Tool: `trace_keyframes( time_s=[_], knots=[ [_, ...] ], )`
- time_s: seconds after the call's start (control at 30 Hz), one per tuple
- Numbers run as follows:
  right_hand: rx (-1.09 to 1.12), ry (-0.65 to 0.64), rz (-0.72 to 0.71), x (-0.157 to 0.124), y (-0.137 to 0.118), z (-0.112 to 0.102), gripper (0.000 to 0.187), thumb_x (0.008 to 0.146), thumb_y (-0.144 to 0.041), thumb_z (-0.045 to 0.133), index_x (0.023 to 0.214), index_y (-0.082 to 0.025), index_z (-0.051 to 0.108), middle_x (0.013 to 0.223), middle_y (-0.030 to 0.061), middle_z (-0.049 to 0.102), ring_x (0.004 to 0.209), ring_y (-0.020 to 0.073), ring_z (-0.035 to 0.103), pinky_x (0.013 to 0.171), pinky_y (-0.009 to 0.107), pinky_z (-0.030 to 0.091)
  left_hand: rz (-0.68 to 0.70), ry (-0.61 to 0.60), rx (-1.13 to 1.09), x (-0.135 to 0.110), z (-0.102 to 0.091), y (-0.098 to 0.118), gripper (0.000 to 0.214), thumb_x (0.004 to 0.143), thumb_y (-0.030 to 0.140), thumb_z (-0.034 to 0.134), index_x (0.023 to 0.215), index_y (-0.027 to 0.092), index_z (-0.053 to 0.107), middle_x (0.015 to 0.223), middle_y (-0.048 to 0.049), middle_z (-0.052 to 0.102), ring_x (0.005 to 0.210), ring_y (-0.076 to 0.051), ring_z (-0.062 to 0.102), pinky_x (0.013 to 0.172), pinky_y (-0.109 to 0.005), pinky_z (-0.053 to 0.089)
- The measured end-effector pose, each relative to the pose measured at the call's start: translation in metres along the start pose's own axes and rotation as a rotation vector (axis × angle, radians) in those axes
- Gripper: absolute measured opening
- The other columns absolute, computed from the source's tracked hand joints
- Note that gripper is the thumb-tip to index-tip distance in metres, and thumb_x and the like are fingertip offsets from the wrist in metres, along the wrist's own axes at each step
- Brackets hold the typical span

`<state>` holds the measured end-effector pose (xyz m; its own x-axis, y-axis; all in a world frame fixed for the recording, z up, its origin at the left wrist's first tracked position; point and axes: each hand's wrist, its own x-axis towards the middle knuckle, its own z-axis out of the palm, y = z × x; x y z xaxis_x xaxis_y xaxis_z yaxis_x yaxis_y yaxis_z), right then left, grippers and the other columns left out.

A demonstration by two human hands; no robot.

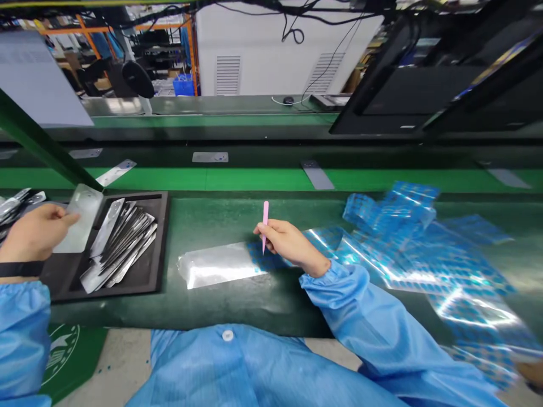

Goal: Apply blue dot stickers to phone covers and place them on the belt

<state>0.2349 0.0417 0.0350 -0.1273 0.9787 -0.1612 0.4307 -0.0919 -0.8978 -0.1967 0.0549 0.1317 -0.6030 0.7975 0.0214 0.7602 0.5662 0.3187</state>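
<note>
My left hand grips a clear rectangular plate over the left edge of a black tray. The tray holds several stacked silvery plates. My right hand pinches pink tweezers, tip down onto the blue-patterned end of a clear film strip lying on the green bench. Both arms wear blue sleeves.
Shiny sheets of small blue stickers spread across the bench on the right. Behind the bench a green conveyor carries single plates and a grey strip. A dark monitor hangs at upper right. More plates lie at far left.
</note>
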Motion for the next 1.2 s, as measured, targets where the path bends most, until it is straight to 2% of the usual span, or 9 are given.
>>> trace_keyframes(
  time_s=[0.07, 0.13, 0.23, 0.33, 0.5, 0.63, 0.97, 1.07, 1.2],
  knots=[
    [0.08, -0.031, 0.095, 0.006, 0.005, 0.003, 0.025, 0.091, -0.033, 0.052, 0.072, -0.017, 0.058, 0.05, -0.0029, 0.055, 0.042, 0.0102, 0.053, 0.041, 0.02, 0.043, -0.113, 0.013, -0.131, -0.009, -0.012, 0.007, 0.015, 0.075, 0.022, 0.068, 0.074, 0.017, 0.054, 0.038, 0.0126, 0.032, 0.04, -0.005, 0.032, 0.05, -0.016, 0.026],
    [0.16, -0.044, 0.145, 0.012, 0.007, 0.007, 0.022, 0.092, -0.027, 0.052, 0.073, -0.017, 0.056, 0.05, -0.0025, 0.058, 0.04, 0.0094, 0.055, 0.041, 0.018, 0.045, -0.167, 0.054, -0.325, -0.027, -0.019, 0.016, 0.029, 0.072, 0.017, 0.067, 0.098, 0.019, 0.057, 0.043, 0.0137, 0.037, 0.039, -0.006, 0.034, 0.048, -0.016, 0.028],
    [0.251, -0.078, 0.18, 0.019, 0.007, 0.011, 0.021, 0.093, -0.022, 0.053, 0.073, -0.017, 0.055, 0.05, -0.0012, 0.06, 0.042, 0.01, 0.059, 0.043, 0.018, 0.05, 0.003, 0.02, -0.527, -0.072, -0.008, 0.033, 0.058, 0.07, 0.023, 0.064, 0.126, 0.024, 0.049, 0.058, 0.0108, 0.052, 0.042, -0.008, 0.043, 0.046, -0.018, 0.033],
    [0.256, -0.108, 0.194, 0.022, 0.009, 0.012, 0.021, 0.09, -0.018, 0.059, 0.069, -0.016, 0.055, 0.053, 0.0007, 0.064, 0.046, 0.0112, 0.063, 0.045, 0.019, 0.053, 0.285, -0.204, -0.569, -0.129, 0.033, 0.05, 0.042, 0.072, 0.039, 0.058, 0.109, 0.021, 0.061, 0.055, 0.0087, 0.047, 0.043, -0.008, 0.038, 0.043, -0.019, 0.029],
    [0.223, -0.083, 0.189, 0.025, 0.016, 0.012, 0.017, 0.086, -0.012, 0.063, 0.072, -0.016, 0.055, 0.054, -0.0004, 0.065, 0.045, 0.011, 0.064, 0.045, 0.019, 0.054, 0.417, -0.551, -0.58, -0.189, 0.121, 0.075, 0.024, 0.077, 0.038, 0.046, 0.084, 0.02, 0.06, 0.049, 0.0078, 0.04, 0.046, -0.012, 0.041, 0.048, -0.023, 0.03],
    [0.171, -0.071, 0.18, 0.026, 0.019, 0.012, 0.016, 0.089, -0.01, 0.057, 0.074, -0.016, 0.055, 0.055, -0.0003, 0.065, 0.045, 0.011, 0.064, 0.045, 0.019, 0.054, 0.497, -0.581, -0.392, -0.197, 0.144, 0.081, 0.017, 0.082, 0.031, 0.045, 0.09, 0.02, 0.057, 0.048, 0.0088, 0.038, 0.046, -0.014, 0.043, 0.052, -0.024, 0.029],
    [0.147, -0.088, 0.173, 0.026, 0.017, 0.013, 0.02, 0.089, -0.01, 0.057, 0.07, -0.016, 0.055, 0.054, -0.0006, 0.064, 0.043, 0.0103, 0.063, 0.043, 0.018, 0.052, 0.761, -0.599, 0.149, -0.196, 0.117, 0.084, 0.035, 0.092, 0.028, 0.048, 0.125, 0.02, 0.05, 0.069, -0.0021, 0.067, 0.074, -0.026, 0.068, 0.065, -0.032, 0.043],
    [0.177, -0.079, 0.194, 0.027, 0.017, 0.012, 0.021, 0.089, -0.012, 0.059, 0.068, -0.016, 0.056, 0.053, -0.0006, 0.064, 0.043, 0.0099, 0.062, 0.043, 0.017, 0.052, 0.805, -0.541, 0.153, -0.189, 0.118, 0.09, 0.031, 0.09, 0.032, 0.055, 0.118, 0.018, 0.057, 0.08, -0.0061, 0.07, 0.081, -0.028, 0.067, 0.072, -0.038, 0.048],
    [0.305, -0.086, 0.241, 0.023, 0.011, 0.008, 0.024, 0.087, -0.014, 0.062, 0.064, -0.015, 0.056, 0.052, 0.0001, 0.064, 0.044, 0.0091, 0.062, 0.046, 0.017, 0.053, 0.976, -0.425, -0.056, -0.174, 0.137, 0.093, 0.036, 0.077, 0.034, 0.073, 0.109, 0.021, 0.063, 0.116, -0.0088, 0.067, 0.117, -0.03, 0.054, 0.097, -0.045, 0.043]
  ],
)
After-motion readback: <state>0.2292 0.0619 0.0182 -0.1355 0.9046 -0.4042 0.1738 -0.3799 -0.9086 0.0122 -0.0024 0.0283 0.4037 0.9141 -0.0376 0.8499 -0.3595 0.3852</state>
